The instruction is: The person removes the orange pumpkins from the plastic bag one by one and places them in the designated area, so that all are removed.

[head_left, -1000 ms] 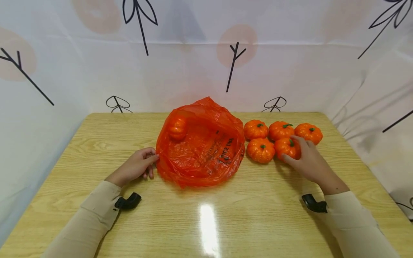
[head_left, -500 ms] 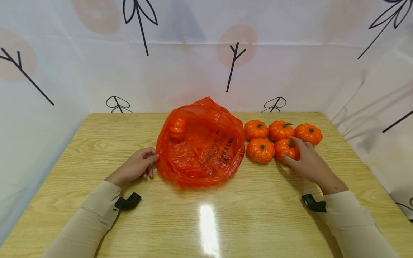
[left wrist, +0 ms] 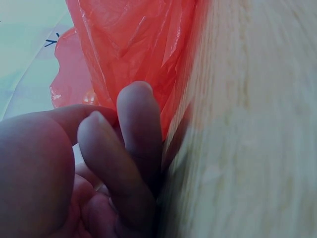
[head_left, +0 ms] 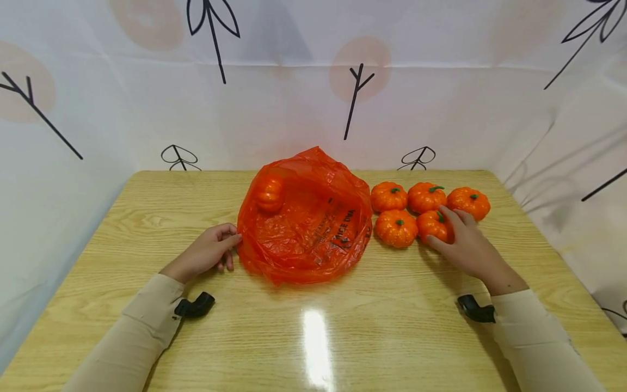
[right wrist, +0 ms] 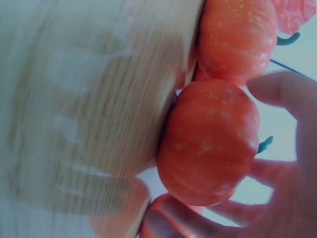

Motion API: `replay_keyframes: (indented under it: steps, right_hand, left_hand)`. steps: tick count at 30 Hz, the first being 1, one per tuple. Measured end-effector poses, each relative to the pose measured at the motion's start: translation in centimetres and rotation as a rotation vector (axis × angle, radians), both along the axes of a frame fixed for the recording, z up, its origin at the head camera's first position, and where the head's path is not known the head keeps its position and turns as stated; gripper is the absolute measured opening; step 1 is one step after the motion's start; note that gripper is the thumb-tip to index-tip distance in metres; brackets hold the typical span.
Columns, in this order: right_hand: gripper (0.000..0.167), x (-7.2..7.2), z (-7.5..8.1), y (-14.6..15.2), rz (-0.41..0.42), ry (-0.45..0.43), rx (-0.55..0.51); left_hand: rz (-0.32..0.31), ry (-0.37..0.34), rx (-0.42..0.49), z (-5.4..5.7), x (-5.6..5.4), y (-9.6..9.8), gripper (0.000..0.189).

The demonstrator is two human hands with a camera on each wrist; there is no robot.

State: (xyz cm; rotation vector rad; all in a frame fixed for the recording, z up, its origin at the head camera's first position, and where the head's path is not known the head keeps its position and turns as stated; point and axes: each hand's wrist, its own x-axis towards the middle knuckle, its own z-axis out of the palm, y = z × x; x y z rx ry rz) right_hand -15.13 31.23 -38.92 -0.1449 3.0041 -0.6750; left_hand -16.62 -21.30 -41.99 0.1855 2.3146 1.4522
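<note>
A thin red plastic bag [head_left: 299, 272] with dark lettering lies spread with its mouth wide, and one orange pumpkin [head_left: 271, 195] shows inside at its left. My left hand [head_left: 208, 250] pinches the bag's left edge between thumb and index finger; the other fingers curl loosely beneath. On the right, my right hand [head_left: 470, 247] has thumb and fingers around a small pumpkin [right wrist: 208, 144] with a green stem, which sits on the table. In the right wrist view a neighbouring pumpkin [right wrist: 237, 39] stands beside the thumb. The hand hides part of the held pumpkin in the head view.
Along the back right, a row of pumpkins [head_left: 427, 197] stands behind the held one, and another pumpkin [head_left: 396, 228] sits between it and the bag. The wooden table [head_left: 245, 337] meets a patterned cloth wall [head_left: 294, 109] at the back. Black wrist mounts [head_left: 195, 306] stick out from the sleeves.
My right hand has shifted very slightly left around the pumpkin. The left hand and the bag look unmoved.
</note>
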Motion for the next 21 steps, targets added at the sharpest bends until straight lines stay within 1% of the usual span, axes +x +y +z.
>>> replay_keyframes:
  steps: [3,6,8,10,13,14,17,21]
  right_hand:
    - [0.078,0.1,0.2,-0.2,-0.026,0.078,-0.016]
    - [0.065,0.3,0.5,-0.6,-0.068,0.202,-0.071]
    - [0.051,0.4,0.5,-1.1,-0.097,0.318,-0.131]
    - [0.039,0.4,0.4,-1.7,-0.115,0.452,-0.207]
    - [0.027,0.3,0.4,-2.9,-0.109,0.618,-0.294]
    - [0.026,0.2,0.5,-3.3,-0.098,0.656,-0.308]
    - [0.023,0.0,1.1,-4.7,-0.052,0.715,-0.336]
    - [0.021,-0.5,1.8,-6.6,0.007,0.738,-0.351]
  left_hand:
    - [-0.001,0.004,-0.001,0.0,0.0,0.0,0.029]
    - [0.002,0.005,-0.002,-0.1,0.0,0.0,0.029]
    - [0.003,0.001,0.003,-0.3,0.0,0.0,0.029]
    - [0.004,-0.004,0.009,-0.5,0.0,0.0,0.029]
    - [0.005,-0.007,0.015,-0.6,0.1,-0.1,0.029]
    - [0.005,-0.006,0.016,-0.6,0.1,-0.1,0.029]
    - [0.004,0.001,0.016,-0.5,0.0,-0.1,0.029]
    - [0.003,0.009,0.018,-0.4,0.0,0.0,0.029]
